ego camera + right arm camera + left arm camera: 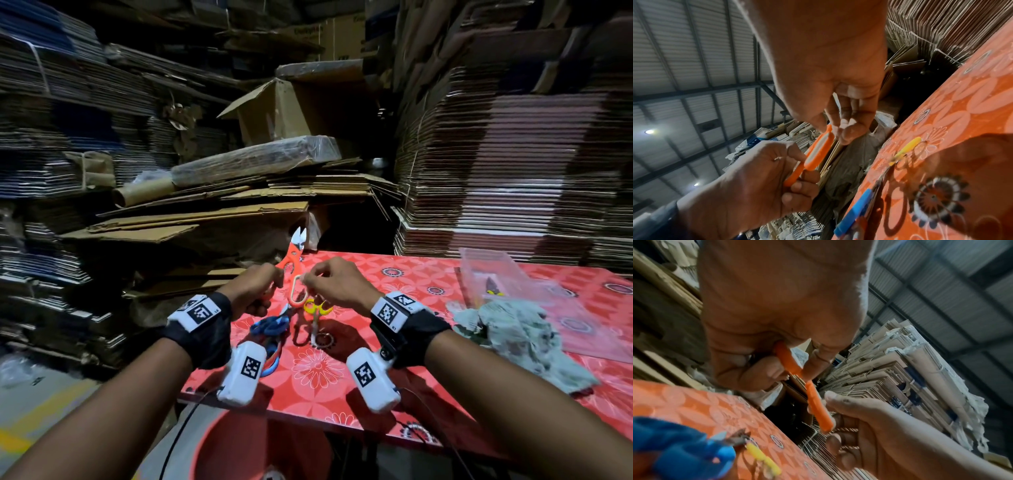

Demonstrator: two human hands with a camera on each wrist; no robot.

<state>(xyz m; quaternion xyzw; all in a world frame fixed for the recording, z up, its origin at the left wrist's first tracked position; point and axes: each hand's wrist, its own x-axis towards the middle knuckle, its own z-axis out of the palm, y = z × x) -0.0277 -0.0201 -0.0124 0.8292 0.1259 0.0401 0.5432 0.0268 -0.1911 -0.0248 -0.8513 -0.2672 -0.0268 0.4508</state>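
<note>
Orange scissors (295, 255) held up mid-frame over the table (308, 394): left hand (255, 291) curled round one handle, right hand (335, 282) pinching the other loop. Best to spread them slowly, blades pointing away.

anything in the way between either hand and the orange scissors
Nothing visible. The left hand grips one handle of the orange scissors and the right hand pinches the other loop. The blue scissors and yellow scissors lie on the table below.
</note>
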